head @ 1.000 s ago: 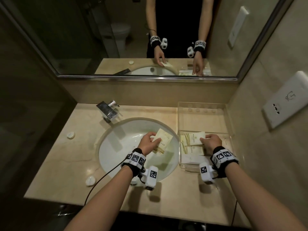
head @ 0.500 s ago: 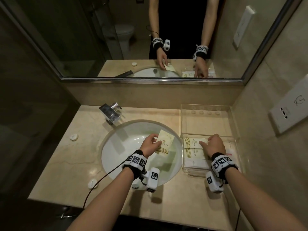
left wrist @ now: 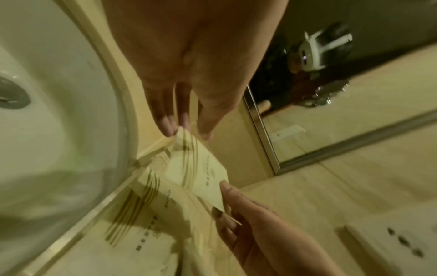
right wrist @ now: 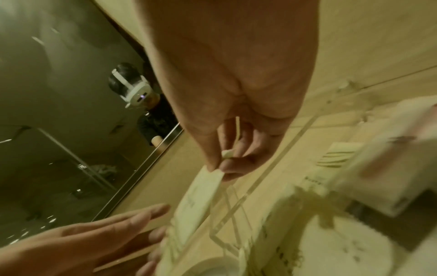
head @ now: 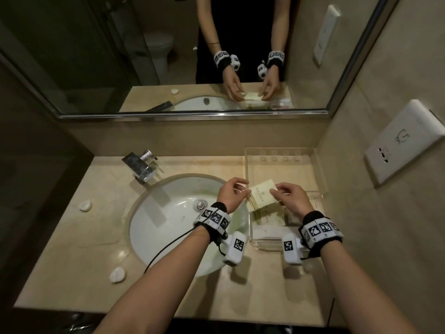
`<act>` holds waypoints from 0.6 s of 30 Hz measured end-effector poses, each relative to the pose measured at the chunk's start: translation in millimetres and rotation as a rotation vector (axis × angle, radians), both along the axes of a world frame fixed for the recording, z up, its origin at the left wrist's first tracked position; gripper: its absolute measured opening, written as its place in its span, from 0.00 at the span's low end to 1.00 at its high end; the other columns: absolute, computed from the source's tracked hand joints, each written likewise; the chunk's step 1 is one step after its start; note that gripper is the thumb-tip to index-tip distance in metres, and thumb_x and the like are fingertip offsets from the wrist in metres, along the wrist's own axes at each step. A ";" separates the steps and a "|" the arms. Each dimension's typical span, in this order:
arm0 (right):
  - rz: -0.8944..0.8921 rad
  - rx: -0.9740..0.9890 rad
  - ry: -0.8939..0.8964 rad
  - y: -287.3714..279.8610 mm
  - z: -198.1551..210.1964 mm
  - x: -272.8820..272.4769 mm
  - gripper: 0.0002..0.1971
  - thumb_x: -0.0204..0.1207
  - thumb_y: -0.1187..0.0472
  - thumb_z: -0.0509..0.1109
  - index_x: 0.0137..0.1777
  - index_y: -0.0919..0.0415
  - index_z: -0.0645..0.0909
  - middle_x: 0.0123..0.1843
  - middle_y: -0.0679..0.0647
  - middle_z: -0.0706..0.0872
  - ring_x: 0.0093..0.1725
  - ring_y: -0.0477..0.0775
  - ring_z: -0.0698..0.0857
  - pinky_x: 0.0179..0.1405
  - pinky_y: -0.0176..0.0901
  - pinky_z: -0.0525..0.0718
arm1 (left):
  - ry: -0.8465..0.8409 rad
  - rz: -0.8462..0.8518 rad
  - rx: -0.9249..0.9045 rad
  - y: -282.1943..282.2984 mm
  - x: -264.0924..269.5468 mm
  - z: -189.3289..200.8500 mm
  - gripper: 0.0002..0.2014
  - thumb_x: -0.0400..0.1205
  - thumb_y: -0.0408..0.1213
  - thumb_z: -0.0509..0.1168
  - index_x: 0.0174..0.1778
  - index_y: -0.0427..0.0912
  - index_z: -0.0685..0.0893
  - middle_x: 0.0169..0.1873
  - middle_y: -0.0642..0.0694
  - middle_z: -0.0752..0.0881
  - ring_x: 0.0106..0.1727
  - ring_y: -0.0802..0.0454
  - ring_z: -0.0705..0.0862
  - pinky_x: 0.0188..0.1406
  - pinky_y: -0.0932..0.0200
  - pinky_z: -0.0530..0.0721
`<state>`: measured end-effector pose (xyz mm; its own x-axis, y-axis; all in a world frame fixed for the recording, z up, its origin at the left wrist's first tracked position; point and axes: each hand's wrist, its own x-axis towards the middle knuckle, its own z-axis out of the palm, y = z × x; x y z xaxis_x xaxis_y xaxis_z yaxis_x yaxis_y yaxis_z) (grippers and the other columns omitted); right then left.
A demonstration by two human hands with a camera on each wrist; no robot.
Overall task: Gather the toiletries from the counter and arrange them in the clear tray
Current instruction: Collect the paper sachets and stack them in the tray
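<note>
A cream packet (head: 262,194) with brown stripes hangs over the left edge of the clear tray (head: 279,148). My left hand (head: 243,187) pinches its left end and my right hand (head: 277,191) pinches its right end. The left wrist view shows my left hand's fingertips (left wrist: 170,128) on one corner of the packet (left wrist: 201,171) and my right hand (left wrist: 227,196) at the other. My right hand (right wrist: 220,168) grips the packet's (right wrist: 201,190) edge in the right wrist view. Several similar packets (head: 267,218) lie flat in the tray's near part.
The white sink (head: 180,222) lies left of the tray, with a chrome tap (head: 142,168) behind it. Two small white round items (head: 85,205) (head: 118,274) sit on the counter at left. A wall with a socket plate (head: 404,141) stands close on the right.
My left hand carried the packet right, from above the sink to the tray's edge. My right hand lifted off the packets in the tray and took hold of the packet's right end.
</note>
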<state>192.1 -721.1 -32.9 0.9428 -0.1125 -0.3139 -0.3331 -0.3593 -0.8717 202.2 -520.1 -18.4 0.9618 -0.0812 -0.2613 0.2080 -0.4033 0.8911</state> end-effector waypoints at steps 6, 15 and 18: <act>-0.238 -0.064 0.232 -21.4 -25.5 -2.9 0.12 0.75 0.64 0.76 0.56 0.68 0.82 0.48 0.60 0.87 0.31 0.49 0.84 0.37 0.40 0.87 | -0.173 -0.170 0.220 -22.3 -10.2 -3.0 0.09 0.82 0.29 0.62 0.54 0.40 0.85 0.56 0.42 0.84 0.49 0.51 0.83 0.55 0.60 0.83; -0.172 -0.356 0.181 -6.4 -40.7 -0.7 0.15 0.68 0.55 0.80 0.48 0.59 0.79 0.44 0.53 0.84 0.47 0.56 0.84 0.45 0.42 0.79 | -0.160 -0.592 0.570 -35.8 -22.3 -35.5 0.21 0.85 0.32 0.56 0.75 0.42 0.74 0.78 0.41 0.69 0.78 0.43 0.70 0.77 0.53 0.69; -0.144 -0.401 0.160 -5.8 -49.6 -3.8 0.16 0.70 0.54 0.79 0.49 0.59 0.76 0.45 0.54 0.85 0.46 0.57 0.83 0.45 0.44 0.79 | -0.131 -0.667 0.651 -33.0 -25.5 -46.7 0.24 0.85 0.33 0.55 0.79 0.48 0.69 0.82 0.44 0.63 0.81 0.44 0.66 0.77 0.48 0.71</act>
<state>188.3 -726.9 -82.4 0.8517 -0.3812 -0.3597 -0.5238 -0.5983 -0.6063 176.7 -553.1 -65.1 0.7944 -0.5019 -0.3420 -0.3316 -0.8302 0.4481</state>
